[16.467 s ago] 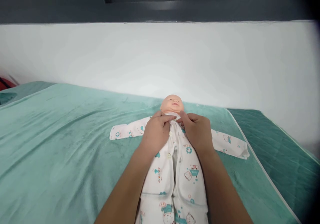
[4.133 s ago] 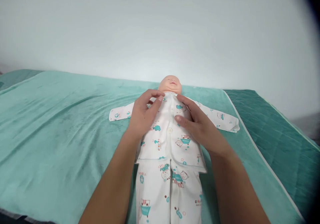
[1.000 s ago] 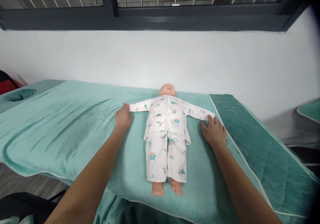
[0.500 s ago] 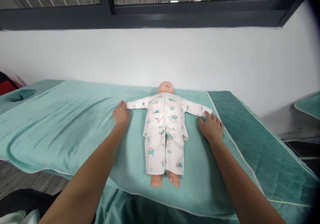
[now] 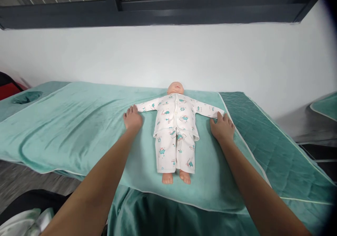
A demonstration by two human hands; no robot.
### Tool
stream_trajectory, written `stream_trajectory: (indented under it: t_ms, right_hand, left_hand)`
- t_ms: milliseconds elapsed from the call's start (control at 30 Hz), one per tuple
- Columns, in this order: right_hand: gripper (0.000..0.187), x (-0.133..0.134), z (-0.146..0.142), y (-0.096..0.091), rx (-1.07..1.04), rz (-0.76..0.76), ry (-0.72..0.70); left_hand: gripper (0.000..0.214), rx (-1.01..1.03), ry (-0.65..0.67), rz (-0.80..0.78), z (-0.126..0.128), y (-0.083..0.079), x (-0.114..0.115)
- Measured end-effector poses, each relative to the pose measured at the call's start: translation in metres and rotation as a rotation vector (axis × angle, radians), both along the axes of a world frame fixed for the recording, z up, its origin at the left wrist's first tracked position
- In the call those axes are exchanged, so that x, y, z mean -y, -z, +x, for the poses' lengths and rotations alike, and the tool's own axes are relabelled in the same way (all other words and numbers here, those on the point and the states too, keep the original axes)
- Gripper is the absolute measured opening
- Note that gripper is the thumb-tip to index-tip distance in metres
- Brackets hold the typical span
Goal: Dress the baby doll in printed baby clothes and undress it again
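Note:
A baby doll (image 5: 175,88) lies on its back on a light green cover, arms spread out and bare feet towards me. It wears a white buttoned top (image 5: 176,115) and matching trousers (image 5: 175,152), both printed with small coloured pictures. My left hand (image 5: 133,118) rests at the end of the sleeve on the left, fingers a little apart and lying on the cover. At the cuff of the other sleeve is my right hand (image 5: 223,126), its fingers spread and its thumb side against the fabric. The doll's hands cannot be made out.
The light green cover (image 5: 86,123) has creases on the left. A darker quilted cover (image 5: 252,130) shows on the right. Behind the bed stands a white wall (image 5: 158,53) under a dark window frame (image 5: 184,15). A red and black item (image 5: 9,88) sits far left.
The fingers of my left hand have spread slightly beside the cuff. My right hand stays by the other cuff. The whole view has shifted a little, and the doll lies as before.

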State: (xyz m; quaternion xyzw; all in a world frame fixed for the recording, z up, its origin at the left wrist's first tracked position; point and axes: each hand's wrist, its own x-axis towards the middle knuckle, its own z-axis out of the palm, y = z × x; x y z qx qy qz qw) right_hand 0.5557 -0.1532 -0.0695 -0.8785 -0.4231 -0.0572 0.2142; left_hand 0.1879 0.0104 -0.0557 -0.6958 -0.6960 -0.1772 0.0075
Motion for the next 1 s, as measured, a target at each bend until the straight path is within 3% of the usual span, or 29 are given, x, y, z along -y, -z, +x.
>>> stream_trajectory:
  t_ms: [67, 167, 267, 367, 433, 567, 800, 1000]
  right_hand:
    - [0.064, 0.010, -0.006, -0.001, -0.078, 0.043, -0.056]
    - [0.062, 0.043, -0.037, 0.001, -0.304, 0.230, -0.218]
    - [0.055, 0.097, -0.094, 0.001, -0.541, 0.415, -0.366]
    - [0.047, 0.145, -0.155, -0.001, -0.622, 0.436, -0.527]
    - [0.042, 0.163, -0.185, -0.004, -0.591, 0.452, -0.585]
    - [0.029, 0.167, -0.210, -0.008, -0.421, 0.348, -0.549]
    - [0.021, 0.144, -0.211, -0.007, -0.175, 0.358, -0.532]
    - [0.019, 0.148, -0.210, -0.015, -0.201, 0.365, -0.606]
  left_hand:
    - [0.065, -0.007, -0.001, -0.018, 0.000, 0.001, 0.007]
    - [0.063, -0.019, 0.002, -0.023, 0.001, 0.001, 0.015]
    - [0.062, -0.026, 0.011, -0.005, 0.002, 0.001, 0.018]
    - [0.061, -0.018, 0.020, 0.029, 0.002, 0.000, 0.018]
    - [0.060, -0.009, 0.018, 0.046, 0.003, 0.001, 0.017]
    - [0.058, 0.013, 0.021, 0.068, 0.002, 0.003, 0.016]
    - [0.057, 0.017, 0.009, 0.081, 0.003, 0.004, 0.015]
    - [0.057, 0.020, 0.001, 0.073, 0.003, 0.004, 0.015]
